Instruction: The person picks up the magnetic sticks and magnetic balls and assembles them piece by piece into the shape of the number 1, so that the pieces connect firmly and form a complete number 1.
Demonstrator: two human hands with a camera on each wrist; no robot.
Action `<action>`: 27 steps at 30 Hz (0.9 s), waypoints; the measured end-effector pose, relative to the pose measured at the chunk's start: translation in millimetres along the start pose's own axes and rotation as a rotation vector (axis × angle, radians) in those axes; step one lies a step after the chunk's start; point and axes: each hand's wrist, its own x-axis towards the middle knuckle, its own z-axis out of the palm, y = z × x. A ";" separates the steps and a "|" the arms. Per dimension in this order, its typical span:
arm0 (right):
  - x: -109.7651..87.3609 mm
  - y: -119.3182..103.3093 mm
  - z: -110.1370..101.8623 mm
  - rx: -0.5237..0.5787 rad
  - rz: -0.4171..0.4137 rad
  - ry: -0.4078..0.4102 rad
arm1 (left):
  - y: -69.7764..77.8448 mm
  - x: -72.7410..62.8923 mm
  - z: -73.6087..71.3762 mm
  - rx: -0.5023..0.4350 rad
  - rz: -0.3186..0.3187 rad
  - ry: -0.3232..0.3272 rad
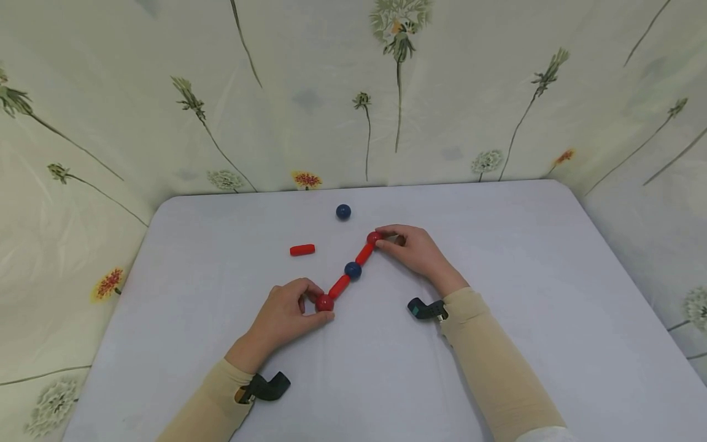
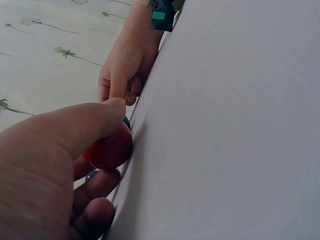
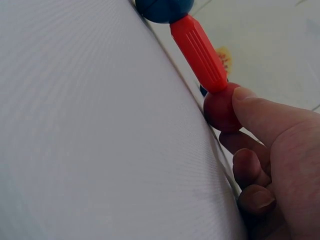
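A straight chain of balls and rods runs diagonally over the white table between the two hands. At its near end the left hand [image 1: 287,313] pinches a red ball [image 1: 324,302] between thumb and fingers. From there follow a red rod [image 1: 339,286], a blue ball [image 1: 353,270], a second red rod [image 1: 364,253] and, at the far end, another red ball [image 1: 374,238]. Thumb and fingertips of the right hand [image 1: 411,247] pinch that far ball. In the right wrist view the ridged rod [image 3: 199,54] joins the red ball [image 3: 222,107] to the blue one.
A loose red rod [image 1: 302,250] lies left of the chain. Toward the back edge sits a separate blue ball [image 1: 343,212]. The table [image 1: 525,258] has a pale cover, and a flower-patterned cloth [image 1: 309,92] hangs behind it. Each wrist wears a dark camera.
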 end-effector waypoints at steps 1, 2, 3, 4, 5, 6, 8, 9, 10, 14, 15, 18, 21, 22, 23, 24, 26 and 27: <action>-0.1 0.1 -0.2 0.001 -0.001 -0.001 | 0.1 0.0 0.0 0.000 -0.002 -0.001; -0.2 0.1 -0.5 0.001 -0.001 0.000 | 0.4 0.0 -0.2 0.000 -0.005 -0.002; -0.3 -0.1 -0.8 0.002 -0.002 0.001 | 0.9 -0.1 -0.6 -0.002 -0.006 -0.005; -0.3 -0.1 -1.0 0.002 -0.003 0.001 | 1.5 -0.1 -1.0 -0.001 -0.009 -0.007; -0.4 0.0 -1.2 0.002 -0.003 0.002 | 1.7 -0.1 -1.3 -0.003 -0.012 -0.011; -0.4 0.0 -1.4 0.001 -0.003 0.001 | 1.8 -0.2 -1.7 -0.008 -0.014 -0.017; -0.4 -0.5 -1.7 0.002 -0.003 0.001 | 1.2 0.1 -3.0 -0.022 -0.020 -0.038; -0.5 -0.7 -1.8 0.003 -0.004 0.000 | 0.1 0.2 -3.7 -0.032 -0.026 -0.052; -0.5 -0.7 -1.6 0.001 -0.004 -0.001 | -1.3 0.4 -4.5 -0.045 -0.034 -0.068; -1.9 -2.4 -1.2 0.007 -0.006 -0.006 | -7.1 1.6 -10.9 -0.133 -0.094 -0.128; -2.1 -2.8 -1.1 0.009 -0.006 -0.008 | -8.7 2.0 -13.2 -0.154 -0.110 -0.131; -2.5 -4.1 -0.8 0.016 -0.008 -0.012 | -12.1 4.8 -21.4 -0.200 -0.144 -0.102; -2.7 -4.4 -0.7 0.012 -0.005 -0.012 | -15.7 10.3 -28.8 -0.192 -0.150 -0.035; -2.8 -4.3 -0.7 0.010 -0.002 -0.011 | -17.0 12.8 -30.7 -0.178 -0.153 -0.011; -2.9 -4.1 -0.8 0.009 0.000 -0.009 | -18.3 15.2 -32.5 -0.167 -0.154 0.011; -3.0 -3.9 -1.1 0.006 0.002 -0.007 | -19.6 17.8 -34.1 -0.148 -0.155 0.032; -3.1 -3.5 -1.4 0.004 0.002 -0.003 | -22.4 23.6 -36.7 -0.127 -0.154 0.069; -3.2 -3.6 -1.7 0.004 0.000 -0.001 | -23.7 26.3 -37.6 -0.118 -0.154 0.084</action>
